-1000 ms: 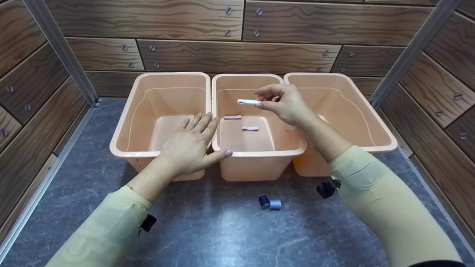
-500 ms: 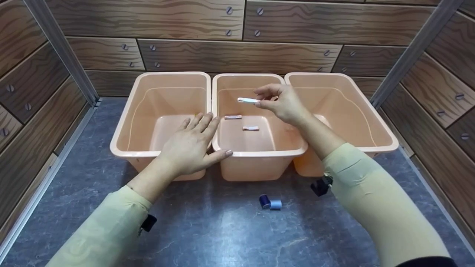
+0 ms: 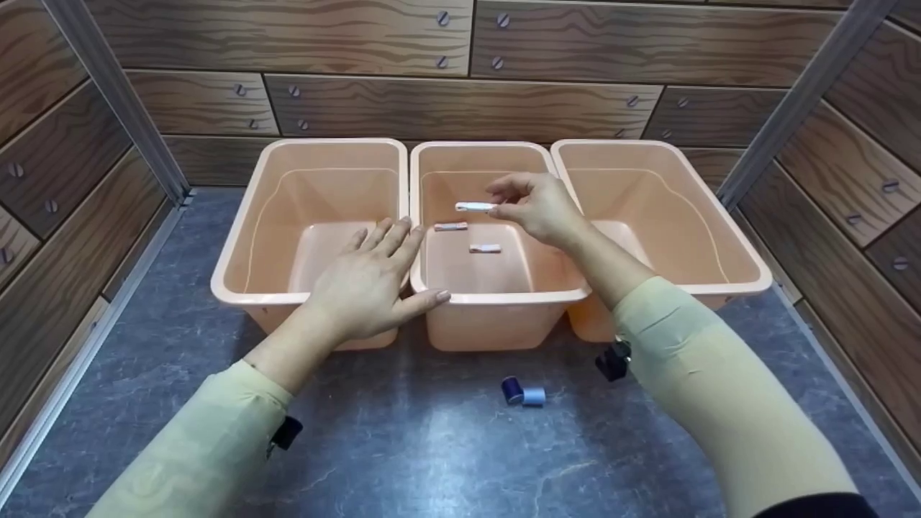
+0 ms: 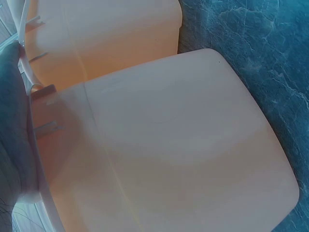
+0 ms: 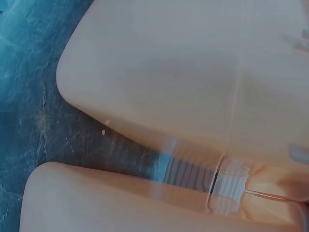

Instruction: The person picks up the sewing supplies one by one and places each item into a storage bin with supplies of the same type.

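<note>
My right hand (image 3: 543,208) pinches a small, slim white piece (image 3: 475,206) between thumb and fingers, holding it level over the middle bin (image 3: 504,296). Its kind is too small to tell. On that bin's floor lie two similar short pieces, a pinkish one with a pale middle (image 3: 450,226) and a whitish one (image 3: 485,249). My left hand (image 3: 363,288) is spread flat with straight fingers across the adjoining rims of the left bin (image 3: 277,297) and the middle bin, holding nothing. Both wrist views show mostly the bins' outer walls; the held piece is hidden there.
A dark blue thread spool (image 3: 512,390) and a light blue spool (image 3: 533,396) stand together on the dark marbled table (image 3: 403,446), in front of the middle bin. The right bin (image 3: 719,289) stands beside it. Wood-patterned walls (image 3: 374,108) enclose the table.
My right hand has moved slightly left and lower with the white piece, its forearm shifting left too. The left hand, bins and spools have stayed put.
</note>
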Motion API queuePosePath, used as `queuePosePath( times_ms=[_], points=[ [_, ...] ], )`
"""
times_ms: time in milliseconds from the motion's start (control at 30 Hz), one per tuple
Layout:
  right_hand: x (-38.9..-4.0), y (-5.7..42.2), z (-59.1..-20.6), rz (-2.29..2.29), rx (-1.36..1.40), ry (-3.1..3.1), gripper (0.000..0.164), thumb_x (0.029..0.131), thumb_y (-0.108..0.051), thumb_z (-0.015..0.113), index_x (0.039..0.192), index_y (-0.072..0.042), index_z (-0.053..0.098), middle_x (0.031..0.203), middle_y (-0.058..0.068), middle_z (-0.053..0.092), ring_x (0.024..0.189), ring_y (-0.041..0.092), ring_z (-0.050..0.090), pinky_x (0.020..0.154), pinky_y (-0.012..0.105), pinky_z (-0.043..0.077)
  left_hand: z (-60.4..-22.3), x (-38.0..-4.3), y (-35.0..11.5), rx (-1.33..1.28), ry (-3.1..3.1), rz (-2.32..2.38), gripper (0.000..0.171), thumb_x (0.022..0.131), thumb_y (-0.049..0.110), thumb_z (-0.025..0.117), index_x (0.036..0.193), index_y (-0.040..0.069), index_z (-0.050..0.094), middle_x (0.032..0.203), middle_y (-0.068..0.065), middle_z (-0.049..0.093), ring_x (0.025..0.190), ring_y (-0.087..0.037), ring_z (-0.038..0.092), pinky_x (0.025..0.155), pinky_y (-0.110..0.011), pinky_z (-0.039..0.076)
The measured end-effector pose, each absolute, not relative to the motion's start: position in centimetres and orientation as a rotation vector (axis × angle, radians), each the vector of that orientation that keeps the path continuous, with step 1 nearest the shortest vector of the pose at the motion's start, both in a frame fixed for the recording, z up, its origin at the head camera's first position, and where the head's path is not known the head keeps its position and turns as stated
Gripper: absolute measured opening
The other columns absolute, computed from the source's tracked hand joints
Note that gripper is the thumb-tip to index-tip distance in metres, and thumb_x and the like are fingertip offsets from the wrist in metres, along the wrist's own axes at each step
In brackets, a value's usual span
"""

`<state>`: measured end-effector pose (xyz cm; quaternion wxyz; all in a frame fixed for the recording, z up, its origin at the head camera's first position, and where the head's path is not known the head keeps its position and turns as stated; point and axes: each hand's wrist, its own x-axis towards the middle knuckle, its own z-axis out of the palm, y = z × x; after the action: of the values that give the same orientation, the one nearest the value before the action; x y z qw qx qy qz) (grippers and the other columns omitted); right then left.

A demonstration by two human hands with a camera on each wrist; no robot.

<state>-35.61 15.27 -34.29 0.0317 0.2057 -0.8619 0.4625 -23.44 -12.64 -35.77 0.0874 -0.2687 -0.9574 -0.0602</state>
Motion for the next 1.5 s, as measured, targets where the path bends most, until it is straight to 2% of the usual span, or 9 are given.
queuePosePath(
  times_ms=[133, 233, 333, 400, 733, 933, 1067, 1300, 1500],
  points=[
    [-35.6, 15.2, -34.4, 1.380, 0.639, -2.692, 0.028, 0.093, 0.002, 0.079, 0.121, 0.003, 0.077, 0.109, 0.018, 0.074, 0.094, 0.017, 0.066, 0.081, 0.022, 0.053, -35.7, -23.4, -12.6, -0.807, -2.839, -0.178, 0.101, 0.100, 0.080, 0.036, 0.167, 0.005, 0.030, 0.169, -0.021, 0.034, 0.156, -0.042, 0.030, 0.125, -0.058, 0.026],
    [-35.7, 15.2, -34.4, 1.301, 0.633, -2.744, 0.036, 0.093, -0.002, 0.080, 0.128, 0.002, 0.073, 0.119, 0.018, 0.073, 0.109, 0.024, 0.068, 0.095, 0.032, 0.054, -35.7, -23.4, -12.5, -0.802, -2.841, -0.179, 0.101, 0.100, 0.081, 0.036, 0.167, 0.005, 0.031, 0.169, -0.021, 0.034, 0.156, -0.042, 0.030, 0.126, -0.058, 0.025],
    [-35.8, 15.4, -34.3, 1.222, 0.629, -2.783, 0.048, 0.092, -0.006, 0.081, 0.138, 0.001, 0.068, 0.133, 0.018, 0.070, 0.127, 0.033, 0.063, 0.109, 0.043, 0.049, -35.6, -23.3, -12.4, -0.798, -2.847, -0.182, 0.102, 0.100, 0.081, 0.036, 0.167, 0.005, 0.031, 0.169, -0.021, 0.034, 0.157, -0.042, 0.029, 0.126, -0.058, 0.025],
    [-35.7, 15.5, -34.3, 1.176, 0.626, -2.794, 0.052, 0.092, -0.008, 0.082, 0.142, 0.000, 0.065, 0.138, 0.017, 0.068, 0.132, 0.034, 0.059, 0.113, 0.045, 0.046, -35.5, -23.3, -12.3, -0.797, -2.850, -0.180, 0.102, 0.100, 0.081, 0.036, 0.167, 0.005, 0.030, 0.170, -0.020, 0.033, 0.157, -0.042, 0.028, 0.126, -0.058, 0.024],
    [-35.2, 16.1, -33.8, 1.321, 0.613, -2.720, 0.053, 0.094, -0.011, 0.082, 0.143, -0.004, 0.065, 0.140, 0.013, 0.069, 0.134, 0.032, 0.058, 0.107, 0.043, 0.050, -35.5, -23.3, -12.0, -0.804, -2.855, -0.182, 0.103, 0.099, 0.082, 0.034, 0.168, 0.006, 0.029, 0.170, -0.020, 0.032, 0.157, -0.041, 0.028, 0.126, -0.059, 0.024],
    [-34.6, 16.4, -32.5, 1.488, 0.642, -2.589, 0.052, 0.093, -0.006, 0.083, 0.141, 0.003, 0.064, 0.138, 0.019, 0.068, 0.133, 0.035, 0.058, 0.104, 0.042, 0.050, -35.6, -23.3, -12.1, -0.803, -2.846, -0.187, 0.102, 0.100, 0.082, 0.035, 0.168, 0.006, 0.029, 0.170, -0.021, 0.033, 0.157, -0.042, 0.029, 0.126, -0.059, 0.024],
    [-34.1, 17.0, -31.3, 1.532, 0.659, -2.532, 0.051, 0.093, -0.005, 0.082, 0.140, 0.002, 0.065, 0.138, 0.020, 0.068, 0.132, 0.034, 0.059, 0.102, 0.038, 0.049, -35.9, -23.4, -12.2, -0.805, -2.840, -0.191, 0.102, 0.100, 0.081, 0.034, 0.167, 0.005, 0.029, 0.170, -0.021, 0.033, 0.157, -0.042, 0.029, 0.125, -0.060, 0.025],
    [-33.0, 18.6, -29.6, 1.522, 0.677, -2.509, 0.053, 0.093, -0.009, 0.083, 0.142, -0.002, 0.065, 0.137, 0.014, 0.070, 0.130, 0.024, 0.061, 0.098, 0.033, 0.051, -35.9, -23.4, -12.6, -0.796, -2.843, -0.199, 0.103, 0.100, 0.081, 0.035, 0.167, 0.004, 0.031, 0.170, -0.020, 0.033, 0.157, -0.041, 0.029, 0.126, -0.059, 0.024],
    [-32.0, 20.8, -28.8, 1.557, 0.683, -2.437, 0.053, 0.091, -0.003, 0.083, 0.141, 0.000, 0.065, 0.136, 0.015, 0.069, 0.127, 0.022, 0.063, 0.094, 0.029, 0.052, -35.8, -23.4, -12.6, -0.794, -2.860, -0.208, 0.103, 0.100, 0.082, 0.035, 0.166, 0.003, 0.031, 0.170, -0.020, 0.032, 0.158, -0.041, 0.027, 0.127, -0.059, 0.023]
  ],
)
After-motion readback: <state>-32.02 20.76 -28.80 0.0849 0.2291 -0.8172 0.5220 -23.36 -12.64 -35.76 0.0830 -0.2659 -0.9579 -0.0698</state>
